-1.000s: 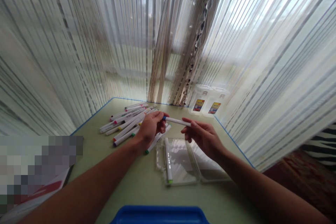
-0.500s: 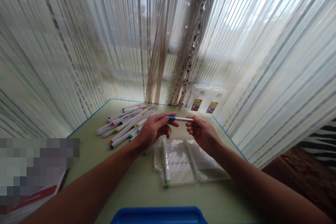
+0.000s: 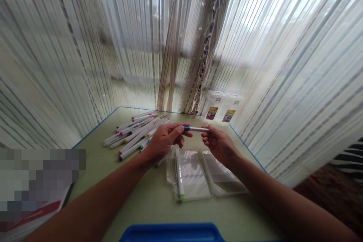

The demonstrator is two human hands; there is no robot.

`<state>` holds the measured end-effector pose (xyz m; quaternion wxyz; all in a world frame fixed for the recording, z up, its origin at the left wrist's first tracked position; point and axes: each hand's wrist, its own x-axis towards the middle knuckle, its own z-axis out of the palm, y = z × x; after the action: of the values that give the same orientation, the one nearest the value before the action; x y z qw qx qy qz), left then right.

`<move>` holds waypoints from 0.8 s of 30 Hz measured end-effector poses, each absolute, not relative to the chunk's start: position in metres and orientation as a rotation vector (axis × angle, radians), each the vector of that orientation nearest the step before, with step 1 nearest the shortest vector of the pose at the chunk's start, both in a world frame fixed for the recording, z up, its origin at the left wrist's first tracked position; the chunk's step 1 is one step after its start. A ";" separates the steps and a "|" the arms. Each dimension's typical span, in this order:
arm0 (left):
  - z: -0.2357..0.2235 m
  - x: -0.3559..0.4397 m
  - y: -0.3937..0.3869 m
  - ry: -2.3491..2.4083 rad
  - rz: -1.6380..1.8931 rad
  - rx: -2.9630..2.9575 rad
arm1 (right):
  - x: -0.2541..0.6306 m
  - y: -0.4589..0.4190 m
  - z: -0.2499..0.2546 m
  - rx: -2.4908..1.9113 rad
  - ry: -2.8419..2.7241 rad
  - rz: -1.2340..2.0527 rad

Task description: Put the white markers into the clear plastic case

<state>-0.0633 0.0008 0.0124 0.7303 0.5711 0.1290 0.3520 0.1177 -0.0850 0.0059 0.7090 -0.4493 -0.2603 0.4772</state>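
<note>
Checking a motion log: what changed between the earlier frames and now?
The left hand moved right, closer to the right hand. The blue-ended marker between them went from slanting down to the right to nearly level. No new grasp or release visible. Unchanged: the loose markers, the open clear case and the green-ended marker in it.
</note>
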 end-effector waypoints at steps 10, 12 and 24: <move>0.004 -0.062 0.009 0.410 0.840 1.276 | 0.115 -0.087 0.008 -1.019 -0.670 0.993; 0.004 -0.062 0.009 0.435 0.844 1.300 | 0.114 -0.088 0.008 -1.016 -0.700 0.973; 0.004 -0.064 0.008 0.504 0.818 1.529 | 0.108 -0.092 0.002 -1.174 -1.020 0.832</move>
<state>-0.0641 0.0082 0.0045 0.6195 0.6646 0.2192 0.3556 0.1076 -0.0922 0.0017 0.6358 -0.5137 -0.4465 0.3640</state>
